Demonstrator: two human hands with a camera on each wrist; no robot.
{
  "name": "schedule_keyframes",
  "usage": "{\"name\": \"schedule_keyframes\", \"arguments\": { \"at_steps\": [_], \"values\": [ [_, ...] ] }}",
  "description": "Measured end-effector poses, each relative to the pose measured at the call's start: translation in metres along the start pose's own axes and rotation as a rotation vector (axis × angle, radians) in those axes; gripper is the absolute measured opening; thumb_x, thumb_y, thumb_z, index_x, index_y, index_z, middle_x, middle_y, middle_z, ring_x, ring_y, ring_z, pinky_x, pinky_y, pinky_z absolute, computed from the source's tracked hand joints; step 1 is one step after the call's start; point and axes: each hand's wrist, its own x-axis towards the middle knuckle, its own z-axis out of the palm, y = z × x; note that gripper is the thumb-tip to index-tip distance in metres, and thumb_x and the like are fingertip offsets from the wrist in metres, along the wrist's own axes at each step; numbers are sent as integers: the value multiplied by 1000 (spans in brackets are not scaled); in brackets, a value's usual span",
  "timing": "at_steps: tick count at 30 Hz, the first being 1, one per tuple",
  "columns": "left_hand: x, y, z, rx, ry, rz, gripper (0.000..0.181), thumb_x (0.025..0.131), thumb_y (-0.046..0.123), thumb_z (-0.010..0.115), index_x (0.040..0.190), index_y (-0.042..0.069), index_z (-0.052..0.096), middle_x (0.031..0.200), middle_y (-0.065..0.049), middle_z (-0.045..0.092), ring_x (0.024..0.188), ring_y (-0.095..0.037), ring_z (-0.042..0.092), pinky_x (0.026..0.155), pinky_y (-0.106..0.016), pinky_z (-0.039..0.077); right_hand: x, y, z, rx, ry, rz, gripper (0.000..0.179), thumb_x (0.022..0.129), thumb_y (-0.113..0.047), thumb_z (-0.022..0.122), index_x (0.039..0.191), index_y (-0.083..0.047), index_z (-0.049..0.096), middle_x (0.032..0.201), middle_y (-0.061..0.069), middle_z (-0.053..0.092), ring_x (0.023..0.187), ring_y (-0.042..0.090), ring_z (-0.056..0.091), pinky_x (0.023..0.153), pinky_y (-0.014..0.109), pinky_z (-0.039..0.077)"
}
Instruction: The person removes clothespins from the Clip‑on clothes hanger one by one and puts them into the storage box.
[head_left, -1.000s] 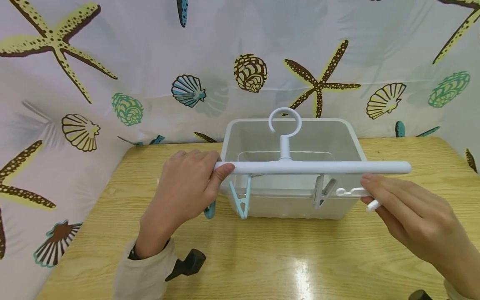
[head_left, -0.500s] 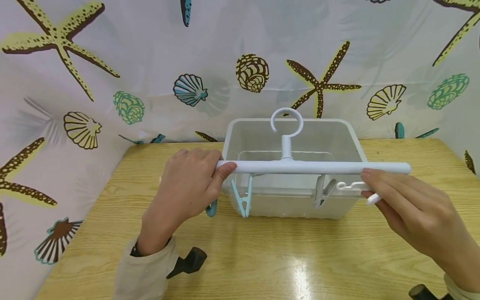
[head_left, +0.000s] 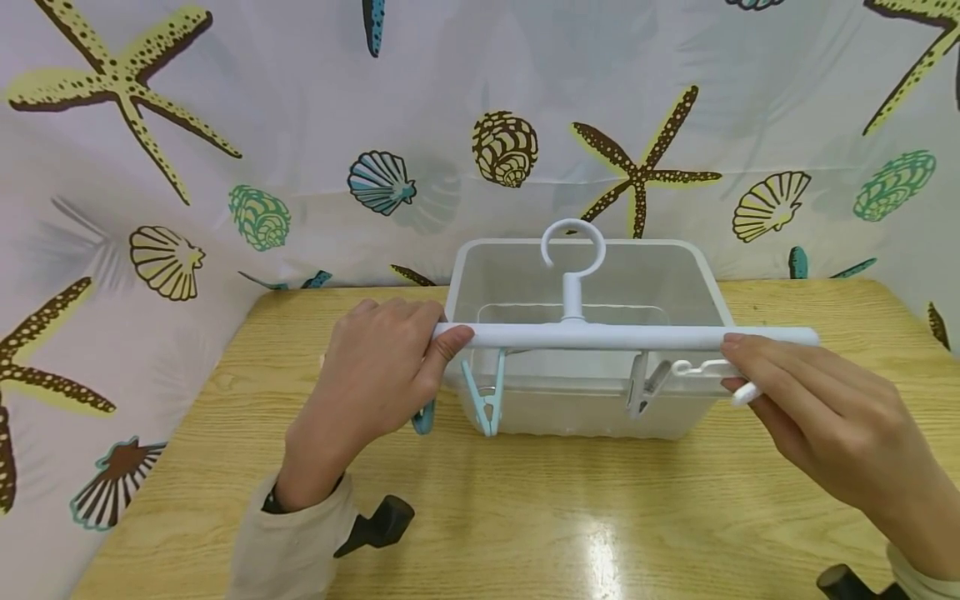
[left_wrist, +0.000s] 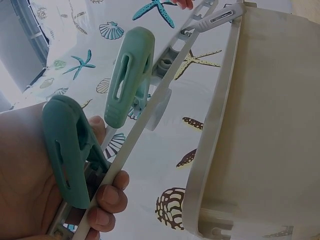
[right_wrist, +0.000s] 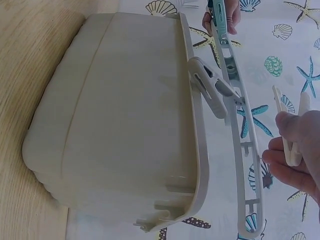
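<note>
A white hanger (head_left: pixel 637 337) with a round hook is held level in front of a translucent bin. My left hand (head_left: pixel 367 371) grips its left end, thumb on the bar. Beneath the bar hang a light teal clothespin (head_left: pixel 487 408) and a grey clothespin (head_left: pixel 637 385). A darker teal clothespin (left_wrist: pixel 65 150) sits beside my left palm on the same bar. Near the bar's right part, my right hand (head_left: pixel 832 417) pinches a white clothespin (head_left: pixel 701 368) between thumb and fingers. The right wrist view shows this clothespin apart from the hanger.
The translucent bin (head_left: pixel 585 412) stands on a wood-grain table (head_left: pixel 540 508), just behind the hanger. A curtain (head_left: pixel 300 83) printed with starfish and shells closes off the back and left side.
My right hand has risen slightly with the white clothespin, and its fingertip now overlaps the bar from this view. The left hand and hanger have barely moved.
</note>
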Motion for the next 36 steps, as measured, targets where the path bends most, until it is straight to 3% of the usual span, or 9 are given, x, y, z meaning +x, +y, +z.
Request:
{"name": "schedule_keyframes", "arguments": {
  "at_steps": [14,17,21,28,36],
  "values": [
    [-1,-1,0,-9,-21,-9,39,98,34,55,66,12,48,55,2,39,52,-16,40,58,-34,37,-2,3,-1,-30,-38,24,36,104,-23,46,102,5,69,93,18,71,72,35,67,100,15,36],
    [-2,-2,0,-10,-21,-13,38,98,34,55,67,12,49,55,2,39,52,-17,40,58,-34,37,-3,4,-3,-48,-74,34,39,105,-25,44,103,5,69,95,17,71,72,34,67,87,26,49],
    [-2,-2,0,-9,-21,-14,39,98,35,55,67,12,49,55,2,39,52,-17,40,58,-34,37,-3,5,-2,-56,-89,40,39,105,-25,43,104,4,69,97,16,71,73,33,67,69,39,50],
    [-2,-2,-1,-10,-25,-13,38,98,35,55,67,12,50,55,3,39,52,-17,41,58,-34,37,-2,7,3,-41,-68,39,38,104,-25,45,104,5,69,97,17,71,73,33,67,68,39,50],
    [-2,-1,-1,-11,-20,-5,40,98,35,55,65,13,48,54,3,38,51,-17,40,56,-34,37,-1,9,3,-38,-96,35,39,105,-24,43,106,6,68,99,19,71,76,35,68,68,41,51]
  ]
}}
